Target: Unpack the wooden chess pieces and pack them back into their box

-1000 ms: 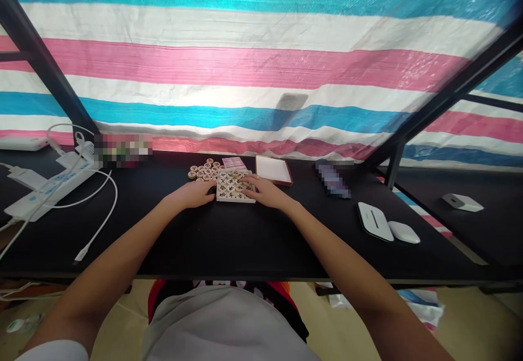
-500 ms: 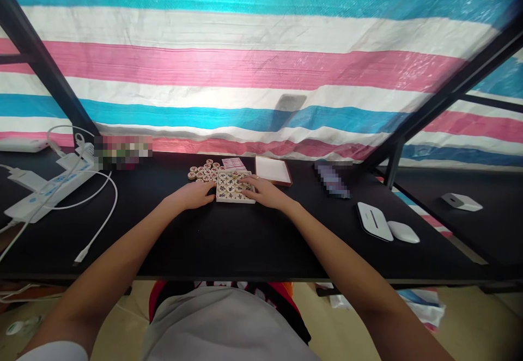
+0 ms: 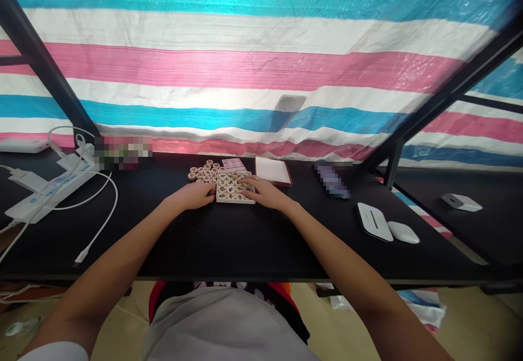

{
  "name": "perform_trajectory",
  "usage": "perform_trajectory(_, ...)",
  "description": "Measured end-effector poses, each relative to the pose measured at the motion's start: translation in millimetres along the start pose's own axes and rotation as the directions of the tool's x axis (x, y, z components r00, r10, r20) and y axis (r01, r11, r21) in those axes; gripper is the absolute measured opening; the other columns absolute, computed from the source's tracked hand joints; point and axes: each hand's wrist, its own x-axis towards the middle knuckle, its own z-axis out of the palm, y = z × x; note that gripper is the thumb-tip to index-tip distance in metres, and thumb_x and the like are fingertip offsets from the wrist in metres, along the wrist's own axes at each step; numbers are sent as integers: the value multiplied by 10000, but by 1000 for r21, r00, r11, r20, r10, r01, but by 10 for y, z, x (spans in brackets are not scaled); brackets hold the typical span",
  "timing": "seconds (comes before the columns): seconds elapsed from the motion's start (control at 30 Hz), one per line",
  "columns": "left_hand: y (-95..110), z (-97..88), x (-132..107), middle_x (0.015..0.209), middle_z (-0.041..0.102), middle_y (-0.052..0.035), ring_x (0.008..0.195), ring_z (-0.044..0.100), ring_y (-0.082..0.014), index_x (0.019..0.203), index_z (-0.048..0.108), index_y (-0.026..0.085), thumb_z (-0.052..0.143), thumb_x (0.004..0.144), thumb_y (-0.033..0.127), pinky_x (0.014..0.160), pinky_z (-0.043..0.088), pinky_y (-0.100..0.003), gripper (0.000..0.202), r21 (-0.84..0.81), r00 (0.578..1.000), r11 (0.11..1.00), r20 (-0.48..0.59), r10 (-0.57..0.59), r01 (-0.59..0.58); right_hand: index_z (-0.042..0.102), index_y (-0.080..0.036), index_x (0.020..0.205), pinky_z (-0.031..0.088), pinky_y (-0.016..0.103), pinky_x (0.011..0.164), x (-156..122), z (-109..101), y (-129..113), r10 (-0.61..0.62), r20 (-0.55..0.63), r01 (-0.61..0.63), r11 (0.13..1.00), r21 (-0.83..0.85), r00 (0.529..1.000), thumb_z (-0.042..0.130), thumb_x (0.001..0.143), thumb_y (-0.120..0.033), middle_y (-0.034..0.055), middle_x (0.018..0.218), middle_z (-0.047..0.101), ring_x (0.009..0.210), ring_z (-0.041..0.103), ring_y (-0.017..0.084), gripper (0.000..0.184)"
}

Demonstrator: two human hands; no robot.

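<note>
A shallow white box (image 3: 236, 201) sits on the dark desk, filled with rows of round Chinese chess pieces (image 3: 231, 189) bearing black characters. My left hand (image 3: 192, 195) rests at the box's left wall, its thumb and fingers apart and against the side. Over the box's right part lies my right hand (image 3: 267, 193), fingers spread, tips on the pieces there and covering some of them. Loose chess pieces with red characters (image 3: 206, 172) are heaped just behind my left hand.
Behind the box lie a pink-and-white printed sheet (image 3: 233, 164) and an open box lid (image 3: 273, 171). To the right are a blurred phone-like object (image 3: 332, 180), a white flat device (image 3: 374, 221) and a white mouse (image 3: 403, 232). A power strip (image 3: 53, 189) with cables occupies the left.
</note>
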Motion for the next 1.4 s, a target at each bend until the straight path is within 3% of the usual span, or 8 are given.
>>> perform_trajectory(1.4, -4, 25, 20, 847, 649, -35, 727, 591, -194, 858, 535, 225, 416, 842, 374, 568, 381, -271, 192, 5, 1000, 1000, 4, -7, 7, 561, -201, 1208, 419, 399, 969, -5, -5, -7, -7, 3, 7, 1000, 15, 1000, 468, 903, -425, 110, 1216, 554, 1082, 556, 235, 389)
